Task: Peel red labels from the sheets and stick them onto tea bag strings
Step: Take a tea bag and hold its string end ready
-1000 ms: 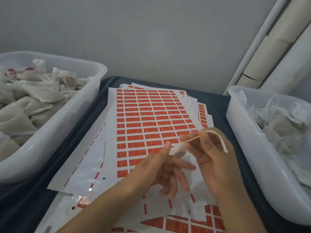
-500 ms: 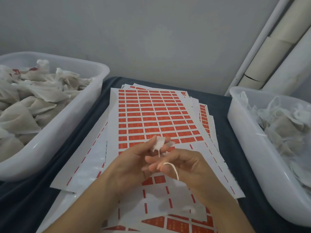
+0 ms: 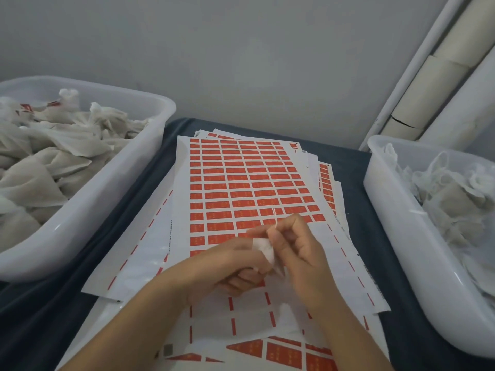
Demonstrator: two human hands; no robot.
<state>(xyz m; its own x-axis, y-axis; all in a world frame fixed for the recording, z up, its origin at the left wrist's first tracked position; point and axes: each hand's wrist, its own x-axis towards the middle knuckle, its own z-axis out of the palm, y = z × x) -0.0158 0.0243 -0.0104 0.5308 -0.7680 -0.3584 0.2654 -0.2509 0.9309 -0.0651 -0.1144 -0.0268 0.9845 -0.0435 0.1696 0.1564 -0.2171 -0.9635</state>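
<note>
Worktop (image 3: 356, 167): dark blue cover, carrying all items listed.

Near edge: spent sheets (image 3: 241, 325), white backing with only thin red strips left, overlapping one another.

Middle: top label sheet (image 3: 241, 183), rows of red labels (image 3: 242, 195) filling its far part; its near rows are stripped. Further sheets fan out beneath it toward the right edge.

Hands: both above the near part of the top sheet, touching each other. Left hand (image 3: 227, 263), fingers curled, grips a small white tea bag (image 3: 263, 246). Right hand (image 3: 297, 247) pinches the string (image 3: 275, 219) just above the bag; a short end sticks up past the fingertips. Blur hides whether a label is on it.

Left edge: white tub (image 3: 112, 199), heaped with tea bags, a few red labels showing at its far corner.

Right edge: second white tub (image 3: 385, 210), holding loose tea bags and strings.

Far: plain grey wall (image 3: 241, 62); pale pipes (image 3: 442, 76) slanting in the right corner.

Change: half a second ago the bag was raised on the left fingertips with the string looped below; the bag now sits lower, between the hands.
</note>
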